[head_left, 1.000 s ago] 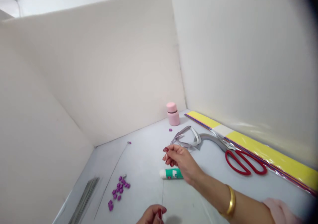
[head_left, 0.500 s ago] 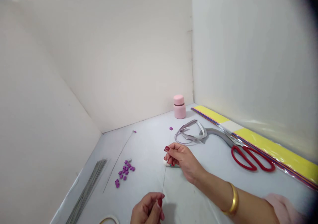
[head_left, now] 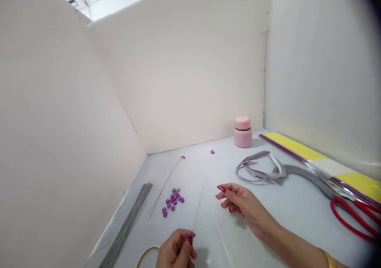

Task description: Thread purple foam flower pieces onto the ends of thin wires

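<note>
Left hand (head_left: 175, 249): lower centre, finger and thumb pinched on the wire.
Wire (head_left: 198, 208): rises toward mid-frame; holding it steady seems the step in hand; gripping its far end would call for a fine pinch.
Right hand (head_left: 245, 202): right of centre, loosely parted, seemingly empty.
Purple stars (head_left: 175, 202): clustered left of the wire.

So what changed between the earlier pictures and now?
The right hand has come off the wire, to its right. The lone purple star sits farther left of the pink bottle. The left hand keeps its pinch; scissors and star cluster lie as before.
</note>
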The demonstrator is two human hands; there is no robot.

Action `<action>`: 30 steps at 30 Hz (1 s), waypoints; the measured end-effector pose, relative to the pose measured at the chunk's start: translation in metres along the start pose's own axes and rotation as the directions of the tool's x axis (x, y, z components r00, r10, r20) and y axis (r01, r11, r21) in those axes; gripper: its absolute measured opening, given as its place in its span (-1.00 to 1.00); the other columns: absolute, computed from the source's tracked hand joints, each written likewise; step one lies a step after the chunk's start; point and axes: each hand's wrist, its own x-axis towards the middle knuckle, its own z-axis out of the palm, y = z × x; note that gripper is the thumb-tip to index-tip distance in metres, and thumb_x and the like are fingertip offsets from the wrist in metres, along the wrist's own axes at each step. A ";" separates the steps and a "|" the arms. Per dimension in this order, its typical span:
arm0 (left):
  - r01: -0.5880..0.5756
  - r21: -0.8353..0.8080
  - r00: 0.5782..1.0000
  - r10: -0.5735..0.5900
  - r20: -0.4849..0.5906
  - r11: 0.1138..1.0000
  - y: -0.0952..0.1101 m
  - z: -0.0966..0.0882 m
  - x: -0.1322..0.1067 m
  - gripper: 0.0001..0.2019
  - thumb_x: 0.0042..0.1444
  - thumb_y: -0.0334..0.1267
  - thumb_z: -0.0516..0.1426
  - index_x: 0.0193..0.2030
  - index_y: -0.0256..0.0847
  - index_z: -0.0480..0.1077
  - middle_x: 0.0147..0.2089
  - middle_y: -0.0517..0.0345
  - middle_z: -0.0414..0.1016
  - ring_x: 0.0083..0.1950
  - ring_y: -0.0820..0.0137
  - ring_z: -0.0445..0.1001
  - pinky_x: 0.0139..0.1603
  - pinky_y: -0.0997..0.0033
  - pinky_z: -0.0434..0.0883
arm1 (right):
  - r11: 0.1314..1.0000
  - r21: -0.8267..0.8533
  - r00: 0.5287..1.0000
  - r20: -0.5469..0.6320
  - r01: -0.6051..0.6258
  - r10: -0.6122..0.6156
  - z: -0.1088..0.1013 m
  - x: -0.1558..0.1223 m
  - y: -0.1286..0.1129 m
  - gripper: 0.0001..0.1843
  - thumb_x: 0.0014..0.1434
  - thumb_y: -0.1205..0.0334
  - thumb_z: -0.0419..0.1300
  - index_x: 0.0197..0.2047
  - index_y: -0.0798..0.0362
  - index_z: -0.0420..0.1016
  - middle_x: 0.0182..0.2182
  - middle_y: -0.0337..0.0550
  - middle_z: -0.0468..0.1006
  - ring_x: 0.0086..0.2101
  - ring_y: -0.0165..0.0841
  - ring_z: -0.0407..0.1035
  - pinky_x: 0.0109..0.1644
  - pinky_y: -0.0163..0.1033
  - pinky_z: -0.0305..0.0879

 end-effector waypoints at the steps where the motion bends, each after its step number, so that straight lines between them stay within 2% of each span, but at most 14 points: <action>1: -0.016 0.011 1.000 0.016 -0.021 1.000 0.004 -0.010 0.004 -0.47 -0.22 0.24 0.11 -0.40 -0.27 0.37 -0.65 0.23 0.39 -0.73 0.55 0.24 -0.67 0.54 0.11 | 1.000 -0.019 1.000 0.010 -0.005 0.005 0.001 0.001 0.006 -0.73 0.04 0.04 0.17 -0.30 0.09 0.40 -0.40 -0.18 0.53 -0.51 -0.50 0.32 -0.48 -0.40 0.13; 4: -0.081 0.119 0.990 0.094 -0.105 0.990 0.016 -0.043 0.021 -0.59 -0.09 0.08 0.09 -0.31 -0.28 0.38 -0.59 0.23 0.42 -0.62 0.47 0.36 -0.57 0.48 0.26 | 0.997 -0.078 0.999 0.051 -0.013 0.017 0.007 0.002 0.028 -0.75 0.00 0.07 0.17 -0.39 0.11 0.39 -0.54 -0.21 0.50 -0.60 -0.50 0.29 -0.56 -0.41 0.07; 8: -0.093 0.269 0.975 0.142 -0.170 0.959 0.028 -0.082 0.057 -0.70 0.00 -0.10 0.03 -0.24 -0.29 0.36 -0.48 0.18 0.45 -0.47 0.38 0.46 -0.42 0.41 0.37 | 0.989 -0.148 0.994 0.104 -0.012 0.027 0.015 0.001 0.047 -0.76 -0.04 0.09 0.18 -0.47 0.12 0.36 -0.61 -0.22 0.47 -0.67 -0.51 0.26 -0.62 -0.41 -0.02; 12: -0.066 0.468 0.957 0.188 -0.220 0.881 0.027 -0.104 0.096 -0.75 0.04 -0.22 -0.01 -0.24 -0.28 0.41 -0.39 0.11 0.49 -0.36 0.30 0.49 -0.30 0.32 0.39 | 0.982 -0.190 0.991 0.127 -0.010 0.035 0.016 0.001 0.055 -0.76 -0.01 0.09 0.13 -0.47 0.11 0.35 -0.63 -0.24 0.45 -0.69 -0.52 0.23 -0.63 -0.42 -0.05; 16: -0.054 0.641 0.941 0.254 -0.224 0.765 0.022 -0.106 0.120 -0.83 0.08 -0.36 0.01 -0.28 -0.27 0.42 -0.34 0.10 0.52 -0.32 0.33 0.48 -0.19 0.25 0.35 | 0.967 -0.253 0.988 0.147 -0.012 0.050 0.011 0.006 0.061 -0.76 0.02 0.07 0.09 -0.45 0.10 0.33 -0.62 -0.25 0.43 -0.69 -0.53 0.22 -0.63 -0.42 -0.07; 18: -0.062 0.702 0.933 0.292 -0.213 0.709 0.021 -0.102 0.124 -0.86 0.11 -0.34 0.03 -0.27 -0.28 0.41 -0.26 0.10 0.52 -0.23 0.34 0.47 -0.12 0.19 0.32 | 0.959 -0.282 0.986 0.160 -0.001 0.048 0.009 0.007 0.063 -0.77 0.05 0.09 0.07 -0.44 0.09 0.33 -0.61 -0.24 0.44 -0.67 -0.52 0.24 -0.62 -0.41 -0.04; 23: -0.072 0.798 0.911 0.365 -0.192 0.599 0.016 -0.099 0.129 -0.82 0.16 -0.27 0.02 -0.21 -0.29 0.39 -0.16 0.07 0.49 -0.12 0.32 0.44 -0.04 0.12 0.30 | 0.947 -0.322 0.984 0.163 -0.014 0.070 0.009 0.007 0.064 -0.77 0.05 0.06 0.07 -0.43 0.06 0.34 -0.60 -0.25 0.44 -0.65 -0.49 0.26 -0.60 -0.39 0.02; 30: -0.084 0.859 0.907 0.396 -0.144 0.505 0.014 -0.098 0.128 -0.81 0.18 -0.29 -0.01 -0.20 -0.29 0.38 -0.18 0.08 0.50 -0.16 0.34 0.46 -0.06 0.15 0.32 | 0.944 -0.329 0.984 0.165 -0.012 0.070 0.009 0.007 0.063 -0.77 0.05 0.07 0.06 -0.44 0.06 0.34 -0.61 -0.26 0.43 -0.66 -0.49 0.26 -0.60 -0.39 0.01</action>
